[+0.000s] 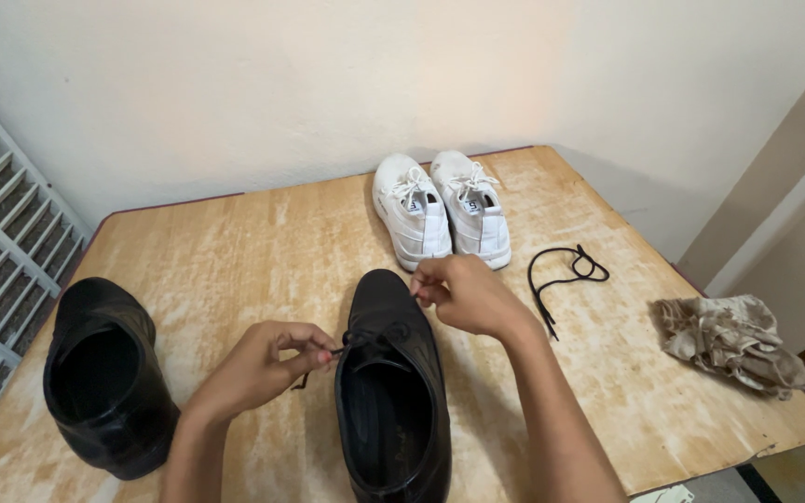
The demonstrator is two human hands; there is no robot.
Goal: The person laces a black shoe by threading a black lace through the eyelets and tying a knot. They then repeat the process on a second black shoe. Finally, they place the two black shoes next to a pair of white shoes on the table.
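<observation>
A black leather lace-up dress shoe (391, 382) stands in the near middle of a worn, pale wooden table (235, 251), its toe pointing away from the person and its opening toward the camera. A thin black shoelace (375, 336) crosses the eyelets at the top of the tongue. The left hand (263, 365) is closed in a pinch on the lace's left end, just beside the shoe's left edge. The right hand (463, 293) is closed too, its fingertips pinching the other end of the lace above the shoe's vamp.

Judging from how things lie, the lacing on this shoe looks partly done: the lace is threaded through the eyelets and pulled out to both sides, but no knot or bow shows yet. How many eyelets remain cannot be told.

A second black leather shoe (102, 377) sits well apart at the left, with no lace visible in it. A loose black shoelace (563, 275) lies coiled to the right of the hands, near a pair of white sneakers (442, 210), already laced, at the far side. A crumpled beige cloth (733, 340) rests near the right edge. Nothing lies between the hands and the shoe; the sneakers stand just beyond the right hand.
</observation>
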